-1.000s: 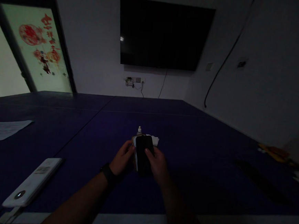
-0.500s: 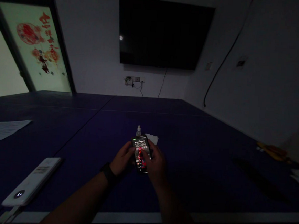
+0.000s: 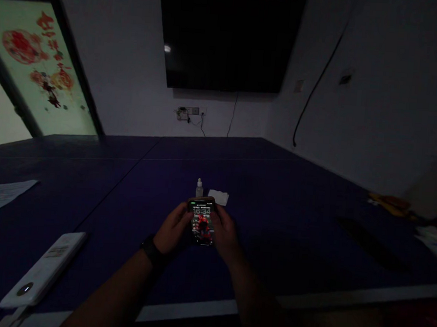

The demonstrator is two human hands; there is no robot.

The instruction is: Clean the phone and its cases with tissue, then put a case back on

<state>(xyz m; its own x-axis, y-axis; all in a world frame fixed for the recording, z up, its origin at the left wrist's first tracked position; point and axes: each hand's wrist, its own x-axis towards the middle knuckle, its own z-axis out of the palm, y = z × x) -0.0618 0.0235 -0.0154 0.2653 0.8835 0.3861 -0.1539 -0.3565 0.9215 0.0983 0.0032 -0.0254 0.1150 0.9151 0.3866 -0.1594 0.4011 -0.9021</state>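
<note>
A smartphone [image 3: 202,228] with a lit screen showing 16:34 over a red and dark picture is held upright between both hands above the blue table [image 3: 276,198]. My left hand [image 3: 171,226], with a dark band on its wrist, grips the phone's left edge. Around the right edge closes my right hand [image 3: 227,234], its thumb along the side of the screen. Just behind the phone stands a small clear bottle with a white cap [image 3: 199,186]. Beside that bottle lies a white tissue [image 3: 219,198]. The phone's back and most of my fingertips are hidden.
At the left front lies a white power bank [image 3: 45,271] with a cable plugged in. Paper sheets [image 3: 2,194] are at the left edge. A dark flat object [image 3: 367,243] and a yellow item [image 3: 389,203] lie on the right. A television [image 3: 230,38] hangs on the wall.
The view has shifted slightly to the right. The phone has tilted back, and my right thumb has moved from the middle of the screen to its right side.
</note>
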